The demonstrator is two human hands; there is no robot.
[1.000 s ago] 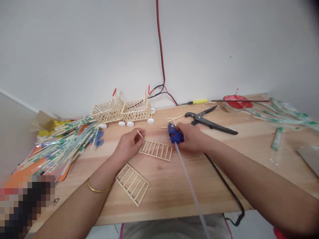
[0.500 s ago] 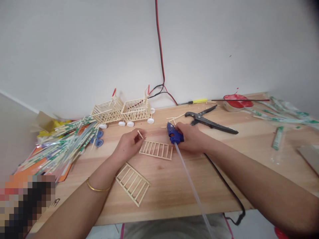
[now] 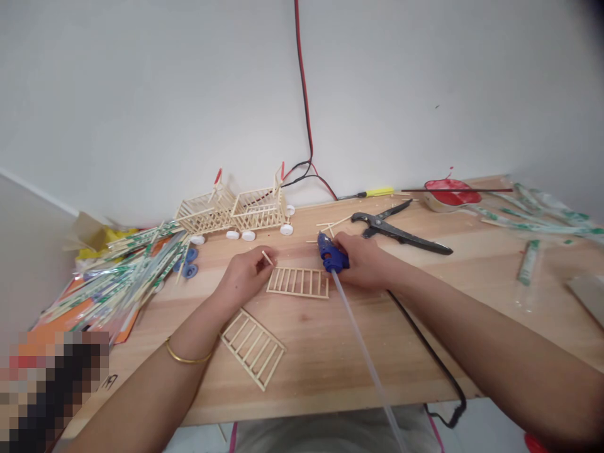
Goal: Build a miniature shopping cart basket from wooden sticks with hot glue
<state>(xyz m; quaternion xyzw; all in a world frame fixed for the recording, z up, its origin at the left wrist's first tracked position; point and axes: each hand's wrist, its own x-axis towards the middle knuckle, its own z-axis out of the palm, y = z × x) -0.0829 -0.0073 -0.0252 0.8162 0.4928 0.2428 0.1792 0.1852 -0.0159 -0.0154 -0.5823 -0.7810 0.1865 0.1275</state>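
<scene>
My left hand (image 3: 245, 277) is closed in a pinch on a short wooden stick (image 3: 267, 257). Just right of its fingers lies a small ladder-like stick frame (image 3: 298, 282), flat on the table. A second stick frame (image 3: 253, 348) rests nearer to me, beside my left forearm. My right hand (image 3: 361, 259) grips a blue hot glue gun (image 3: 333, 253), its nozzle pointing away from me. A long clear glue stick (image 3: 361, 346) runs out of its back toward the table's front edge. The fingers under the gun are partly hidden.
Two miniature stick carts (image 3: 259, 211) with white wheels stand by the wall. Black pliers (image 3: 401, 234) and a yellow-handled tool (image 3: 377, 192) lie behind my right hand. Wrapped sticks (image 3: 127, 270) and blue wheels (image 3: 189, 270) are at left, a red-stained dish (image 3: 450, 195) at right.
The frame beside my left hand has turned slightly and its right end sits a little farther from me. Both hands keep their holds, almost unmoved.
</scene>
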